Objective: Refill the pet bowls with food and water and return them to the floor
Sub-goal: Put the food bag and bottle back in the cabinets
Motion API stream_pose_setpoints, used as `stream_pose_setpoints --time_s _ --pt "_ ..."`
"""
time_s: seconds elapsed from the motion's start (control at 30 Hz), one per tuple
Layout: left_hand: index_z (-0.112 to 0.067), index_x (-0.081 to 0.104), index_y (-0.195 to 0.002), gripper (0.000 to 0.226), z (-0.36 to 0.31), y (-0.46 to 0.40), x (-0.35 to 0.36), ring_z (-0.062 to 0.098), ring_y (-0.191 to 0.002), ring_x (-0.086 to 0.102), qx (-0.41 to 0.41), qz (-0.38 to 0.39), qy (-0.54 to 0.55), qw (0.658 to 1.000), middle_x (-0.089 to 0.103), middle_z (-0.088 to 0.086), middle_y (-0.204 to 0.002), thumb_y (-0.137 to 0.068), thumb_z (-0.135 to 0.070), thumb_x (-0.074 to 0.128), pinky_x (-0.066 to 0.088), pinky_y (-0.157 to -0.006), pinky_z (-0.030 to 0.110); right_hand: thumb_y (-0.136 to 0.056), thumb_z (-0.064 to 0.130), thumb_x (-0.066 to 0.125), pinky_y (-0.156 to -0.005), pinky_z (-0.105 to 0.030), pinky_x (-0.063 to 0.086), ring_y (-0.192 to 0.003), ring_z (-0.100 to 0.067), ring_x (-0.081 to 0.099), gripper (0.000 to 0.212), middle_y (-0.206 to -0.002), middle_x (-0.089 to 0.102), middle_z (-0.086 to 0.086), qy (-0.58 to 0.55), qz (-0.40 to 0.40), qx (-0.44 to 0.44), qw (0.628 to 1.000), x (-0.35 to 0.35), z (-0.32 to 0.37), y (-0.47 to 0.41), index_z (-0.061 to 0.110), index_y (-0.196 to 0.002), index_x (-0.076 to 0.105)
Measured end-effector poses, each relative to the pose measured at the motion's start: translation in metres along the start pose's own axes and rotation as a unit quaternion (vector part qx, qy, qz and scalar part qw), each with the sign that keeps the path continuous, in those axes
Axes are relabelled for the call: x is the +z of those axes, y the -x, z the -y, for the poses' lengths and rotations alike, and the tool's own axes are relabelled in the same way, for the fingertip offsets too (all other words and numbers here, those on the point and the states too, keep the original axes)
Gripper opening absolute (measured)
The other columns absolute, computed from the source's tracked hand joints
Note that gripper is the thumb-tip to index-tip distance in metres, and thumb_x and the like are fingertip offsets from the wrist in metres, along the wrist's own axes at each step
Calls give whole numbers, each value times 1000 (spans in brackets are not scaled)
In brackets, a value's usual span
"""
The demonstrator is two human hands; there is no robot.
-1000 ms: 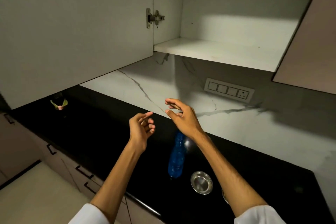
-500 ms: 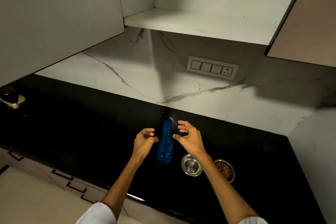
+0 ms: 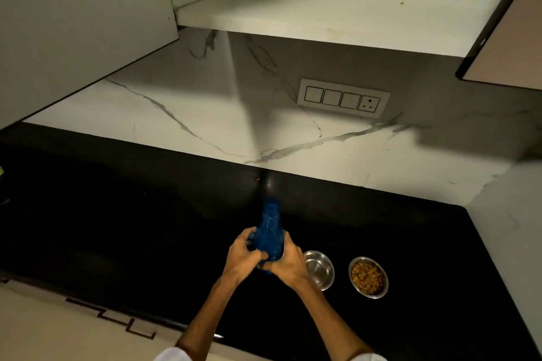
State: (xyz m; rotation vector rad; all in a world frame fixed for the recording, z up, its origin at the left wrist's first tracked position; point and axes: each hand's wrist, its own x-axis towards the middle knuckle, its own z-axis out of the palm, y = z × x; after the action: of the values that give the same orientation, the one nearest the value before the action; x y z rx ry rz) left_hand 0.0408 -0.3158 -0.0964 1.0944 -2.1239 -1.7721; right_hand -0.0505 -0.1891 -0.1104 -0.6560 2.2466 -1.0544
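Nearest the viewer, two bare forearms in white sleeves reach forward over the front edge of a black countertop (image 3: pixel 117 228). Both hands are now wrapped around a blue plastic bottle (image 3: pixel 269 231) that stands upright on the counter, a little back from the front edge. The left hand (image 3: pixel 243 255) curls its fingers round the bottle's left side, and the right hand (image 3: pixel 289 262) grips the right side and lower body. Half a second ago both hands hung open on either side of the bottle without touching it; they have since closed on it. Whether a cap sits on the bottle's neck is too blurred to tell.

Just to the right of the right hand sits an empty steel bowl (image 3: pixel 318 269), shiny inside and apparently dry. Further right, apart from it, sits a second steel bowl (image 3: pixel 368 277) filled with brown kibble. Both rest on the counter near its front edge.

This suggests the food half of the job is done and the water half is starting: the bottle is probably about to be opened or lifted and poured into the empty bowl. Neither bowl is back on the floor yet.

Behind the counter rises a white marble-patterned backsplash (image 3: pixel 205 114) carrying a switch plate (image 3: pixel 343 97) with three switches and a socket. Above it an open wall cabinet shows a bare white shelf (image 3: pixel 322 20), its door (image 3: pixel 73 23) swung out at the left.
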Motion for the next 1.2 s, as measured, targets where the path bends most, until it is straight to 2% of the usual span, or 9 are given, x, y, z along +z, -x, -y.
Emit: stream_pose_setpoints --time_s 0.07,0.13,0.2,0.47,0.57,0.63,0.73,0.93,1.2 --pt "-24 64 -123 62 1 -2 1 10 -104 65 2 -1 6 1000 69 -3 -113 -65 -3 76 52 -66 9 -59 43 92 -87 -22 56 -105 -5 67 99 -115 69 15 -8 -9 11 1000 4 -1 -3 35 -145 44" --pt "-27 64 -122 65 2 -6 2 8 -105 65 0 2 5 1000 70 -5 -112 -62 -7 75 54 -74 14 -59 42 90 -89 -25 57 -105 -5 68 95 -115 70 13 -13 -19 20 1000 4 -2 -7 34 -144 47" --pt "-29 64 -123 64 2 -7 1 6 -106 64 -1 9 -1 1000 70 -7 -112 -65 -4 75 51 -76 12 -59 43 88 -90 -28 58 -105 -7 68 93 -115 71 12 -6 -23 23 999 4 -2 -9 33 -142 48" --pt "-29 64 -125 67 -3 -8 0 3 -107 62 11 8 -9 1000 69 -9 -114 -63 -6 76 48 -84 14 -52 55 80 -87 -32 61 -98 -3 70 88 -108 73 14 1 -38 12 999 3 -1 -11 32 -133 55" --pt "-33 65 -122 68 -9 -7 -3 3 -108 62 28 -6 -7 1000 69 -11 -113 -58 -10 74 52 -88 21 -53 53 82 -83 -35 61 -93 -3 71 82 -103 74 13 -9 -54 2 999 1 4 -10 31 -128 57" --pt "-34 65 -119 66 -16 -5 -6 3 -108 62 44 -14 -4 999 69 -11 -113 -59 -9 75 52 -86 20 -53 53 83 -81 -34 62 -92 -3 71 81 -103 74 13 -16 -67 -12 998 -3 10 -10 30 -127 58" --pt "-32 66 -118 63 -33 -4 -13 3 -105 63 74 -21 -2 997 69 -9 -112 -64 -2 77 49 -78 12 -52 53 85 -81 -33 62 -93 -1 71 83 -104 74 12 -26 -82 -36 996 -14 24 -11 28 -126 59" --pt "-23 64 -125 68 -77 1 -30 4 -107 61 124 -30 22 992 68 -6 -115 -64 2 82 50 -73 7 -56 48 91 -81 -32 62 -92 -1 72 78 -105 74 12 -35 -104 -91 990 -45 61 -11 26 -123 60" --pt "-21 62 -129 67 -140 13 -51 10 -106 64 211 -25 42 976 68 -2 -116 -68 -4 86 54 -80 15 -59 48 91 -88 -31 62 -102 -5 71 80 -114 74 8 -72 -129 -155 977 -88 115 -1 21 -128 59"
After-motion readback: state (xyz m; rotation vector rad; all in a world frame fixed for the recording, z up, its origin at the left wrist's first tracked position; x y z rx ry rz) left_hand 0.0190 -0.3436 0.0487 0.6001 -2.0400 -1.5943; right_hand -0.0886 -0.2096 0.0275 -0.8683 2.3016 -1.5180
